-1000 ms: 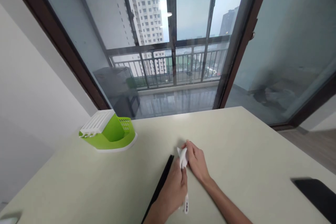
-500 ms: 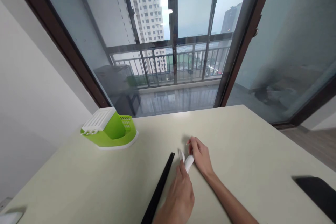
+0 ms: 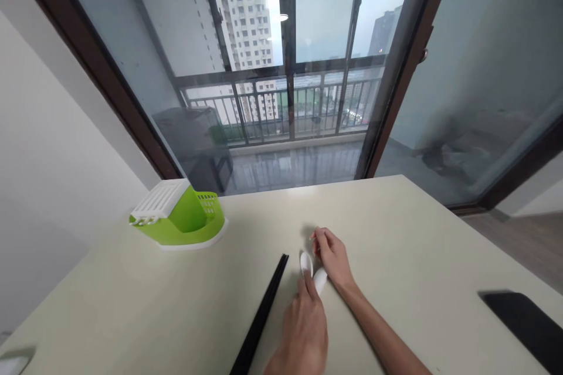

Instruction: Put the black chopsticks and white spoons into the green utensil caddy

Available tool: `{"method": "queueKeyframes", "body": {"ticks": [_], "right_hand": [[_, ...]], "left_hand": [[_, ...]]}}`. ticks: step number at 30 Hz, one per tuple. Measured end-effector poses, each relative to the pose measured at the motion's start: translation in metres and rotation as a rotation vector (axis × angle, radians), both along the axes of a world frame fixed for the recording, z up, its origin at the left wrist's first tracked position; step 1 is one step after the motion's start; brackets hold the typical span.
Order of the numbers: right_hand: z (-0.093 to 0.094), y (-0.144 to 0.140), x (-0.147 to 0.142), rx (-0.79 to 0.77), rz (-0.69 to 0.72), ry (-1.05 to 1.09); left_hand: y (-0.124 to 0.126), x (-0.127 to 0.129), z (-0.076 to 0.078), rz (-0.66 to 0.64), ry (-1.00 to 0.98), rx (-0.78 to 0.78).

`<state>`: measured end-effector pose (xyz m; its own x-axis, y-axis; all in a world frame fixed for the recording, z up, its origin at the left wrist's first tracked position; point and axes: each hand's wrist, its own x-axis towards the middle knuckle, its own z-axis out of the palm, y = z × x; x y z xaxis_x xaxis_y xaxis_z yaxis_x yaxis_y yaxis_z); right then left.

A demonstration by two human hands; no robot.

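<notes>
Both hands at the middle of the counter [image 3: 417, 234], toward the near edge. Two white spoons lie side by side there: one bowl [image 3: 306, 263] on the left, the other [image 3: 319, 280] just right of it and nearer. Handles hidden under the left hand [image 3: 303, 328].

Left hand: back of hand to the camera, fingers [image 3: 303, 288] extended forward and down onto the spoons, seemingly pinching or pressing at the necks. The hand covers the contact; cannot tell how firm the hold is, or whether it has one spoon or both.

Right hand [image 3: 333, 258]: fingers loosely curled, narrow, resting just right of the bowls, fingertips close to the far spoon. Appears to hold nothing.

Black chopsticks [image 3: 263, 315] lie as a tight pair just left of the spoons, running from mid-counter down toward the near edge. Green and white utensil holder [image 3: 178, 218] well apart, at the far left of the counter. Dark flat object [image 3: 523, 325] at the near right edge.

Judgement on handling: the spoons look smooth and light, so they will likely skate on the counter. Better to lift than to drag. Grip at the neck or handle, not the bowl. Keep the two bowls facing the same way so they nest. Mind the chopsticks close by on the left; a sideways nudge would roll them apart.
</notes>
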<state>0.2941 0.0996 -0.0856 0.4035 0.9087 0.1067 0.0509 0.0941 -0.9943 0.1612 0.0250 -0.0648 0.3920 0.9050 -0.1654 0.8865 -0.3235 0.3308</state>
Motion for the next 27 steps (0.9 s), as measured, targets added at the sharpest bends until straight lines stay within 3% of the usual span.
{"method": "queueKeyframes", "body": {"ticks": [12,21,24,27], "right_hand": [[0.0,0.0,-0.004,0.007,-0.004,0.032],[-0.009,0.006,0.021,-0.004,-0.057,0.047],[-0.012,0.008,0.027,-0.015,-0.073,0.065],[-0.014,0.008,0.028,-0.024,-0.072,0.071]], "left_hand": [[-0.003,0.006,0.03,-0.039,0.132,-0.016],[-0.008,-0.006,0.05,-0.105,0.072,-0.105],[0.014,-0.026,0.063,-0.087,-0.001,0.097],[0.062,-0.064,0.089,-0.057,-0.133,0.518]]}}
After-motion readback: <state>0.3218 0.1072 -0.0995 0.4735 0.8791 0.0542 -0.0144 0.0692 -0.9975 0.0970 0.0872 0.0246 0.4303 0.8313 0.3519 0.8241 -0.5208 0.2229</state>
